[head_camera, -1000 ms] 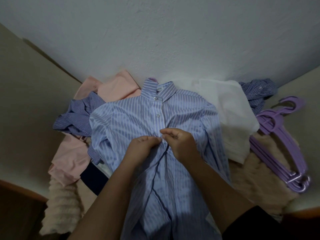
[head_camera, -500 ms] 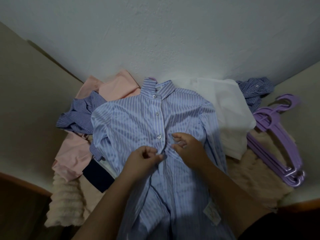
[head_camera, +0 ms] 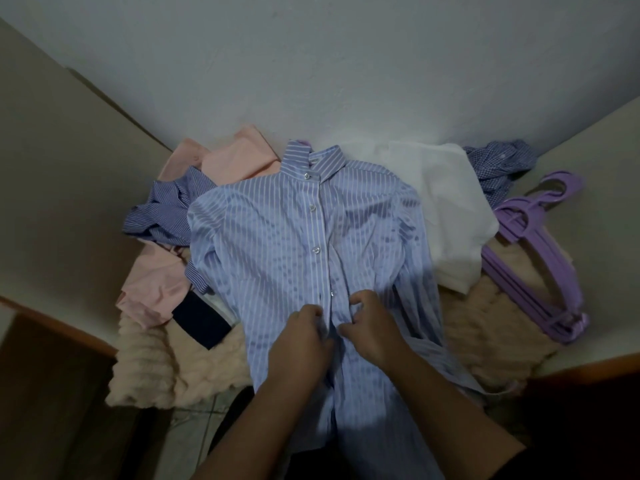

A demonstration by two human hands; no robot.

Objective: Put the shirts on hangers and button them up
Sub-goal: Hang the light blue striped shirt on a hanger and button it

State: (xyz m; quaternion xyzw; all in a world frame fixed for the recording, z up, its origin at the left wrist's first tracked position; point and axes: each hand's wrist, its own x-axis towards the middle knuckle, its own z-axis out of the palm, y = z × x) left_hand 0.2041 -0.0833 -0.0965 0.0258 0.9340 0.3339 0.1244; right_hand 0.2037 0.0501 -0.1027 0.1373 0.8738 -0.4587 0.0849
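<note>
Pinching the striped shirt (head_camera: 277,244) placket, both grips clamp; fingertips hide the button.

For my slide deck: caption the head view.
Both hands pinch the striped shirt placket, buttoning downward beside purple hangers.

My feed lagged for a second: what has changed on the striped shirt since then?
Both hands, left hand and right hand, moved down the striped shirt placket toward the hem, fingers pinching its edges below the fastened buttons. Purple hangers and the other shirts stayed put.
</note>
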